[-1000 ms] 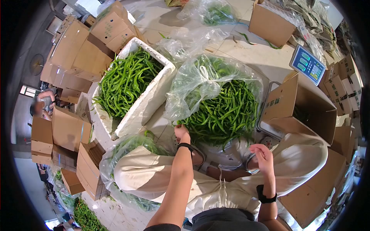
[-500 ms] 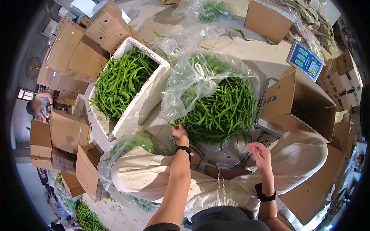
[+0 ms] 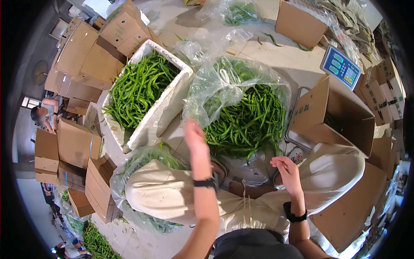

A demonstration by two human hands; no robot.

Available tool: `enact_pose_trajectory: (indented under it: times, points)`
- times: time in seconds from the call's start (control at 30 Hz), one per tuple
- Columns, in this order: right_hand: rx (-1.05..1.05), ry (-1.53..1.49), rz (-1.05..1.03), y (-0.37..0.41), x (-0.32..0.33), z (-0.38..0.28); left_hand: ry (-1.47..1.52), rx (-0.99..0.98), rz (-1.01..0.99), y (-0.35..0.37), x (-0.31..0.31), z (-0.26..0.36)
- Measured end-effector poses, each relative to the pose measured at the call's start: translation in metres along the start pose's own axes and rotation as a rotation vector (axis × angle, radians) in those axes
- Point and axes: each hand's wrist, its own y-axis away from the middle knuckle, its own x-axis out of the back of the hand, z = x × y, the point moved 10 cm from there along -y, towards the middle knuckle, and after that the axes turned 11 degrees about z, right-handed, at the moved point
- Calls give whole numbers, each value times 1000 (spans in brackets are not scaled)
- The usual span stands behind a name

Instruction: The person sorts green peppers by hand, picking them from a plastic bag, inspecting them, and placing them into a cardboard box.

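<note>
Seeing left hand (image 3: 194,134) lifted off the near edge of the green peppers (image 3: 248,118) vs half a second ago, now up against the loose flap of the clear plastic bag (image 3: 224,88) holding them, motion-blurred. Can't tell its fingers' state: back of hand to camera, blur hides whether anything came away from the pile. Seeing right hand (image 3: 286,169) barely shifted, hovering over the right knee just below the bag, fingers loosely spread and slack, nothing visible in them. Locating peppers in the same spot as before: heaped in the opened bag on the floor, straight ahead of the knees, between the white foam box (image 3: 170,108) of more peppers on the left and the cardboard box (image 3: 332,108) on the scale tray on the right. Spotting scale display (image 3: 342,67) lit behind that, digits unreadable. Spotting a second bag of peppers (image 3: 144,162) by the left knee, untouched. Reading the change as left hand breaking contact with the pile and going to the bag film; pick not confirmed. Noting another person (image 3: 42,115) far left among stacked cartons, well apart
</note>
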Motion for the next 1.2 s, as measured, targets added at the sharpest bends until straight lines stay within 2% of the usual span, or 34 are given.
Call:
enact_pose_trajectory:
  times: [0.03, 0.07, 0.13, 0.2, 0.27, 0.33, 0.4, 0.43, 0.53, 0.63, 0.67, 0.77, 0.8, 0.9, 1.0, 1.07, 1.13, 1.2]
  points:
    - [-1, 8, -9, 0, -1, -1, 78, -136, -55, -22, -15, 53]
    - [-9, 4, -4, 0, 1, 2, 68, -339, -103, 0, -38, 117]
    - [-15, -31, 11, -1, 6, 8, -44, -432, -17, -22, -26, 148]
    - [-19, -72, 24, -2, 5, 13, -153, -216, 178, -75, 28, 101]
    - [-11, -78, 19, -1, 0, 9, -293, 9, 212, -161, 109, 9]
    - [-11, -60, 12, 5, -2, 7, -437, 48, 230, -199, 164, -68]
    - [-1, -23, -7, 8, -3, 4, -771, -69, 287, -193, 184, -134]
    - [-11, -9, -3, 9, -1, 8, -933, -133, 312, -184, 183, -148]
    - [-6, 36, 16, 12, 11, 18, -1210, -241, 480, -156, 174, -142]
    - [-45, -37, 78, 13, 24, 21, -1197, -52, 528, -120, 161, -133]
    - [-53, -37, 88, 12, 26, 22, -1172, -82, 549, -121, 164, -130]
    - [-64, -13, 98, 11, 26, 26, -1120, -53, 492, -131, 168, -135]
    - [-57, 12, 88, 11, 24, 29, -1184, -33, 475, -136, 168, -138]
    - [-41, 38, 64, 9, 15, 30, -1183, -154, 282, -143, 151, -147]
    - [-22, 54, 52, 7, 6, 19, -1054, -172, 327, -134, 155, -146]
    - [-19, 56, 52, 6, 6, 17, -924, -181, 373, -182, 207, -189]
    - [-27, 41, 59, 4, 7, 24, -948, -175, 431, -185, 218, -191]
    - [-44, 54, 55, 3, 7, 22, -1126, -144, 508, -127, 188, -150]
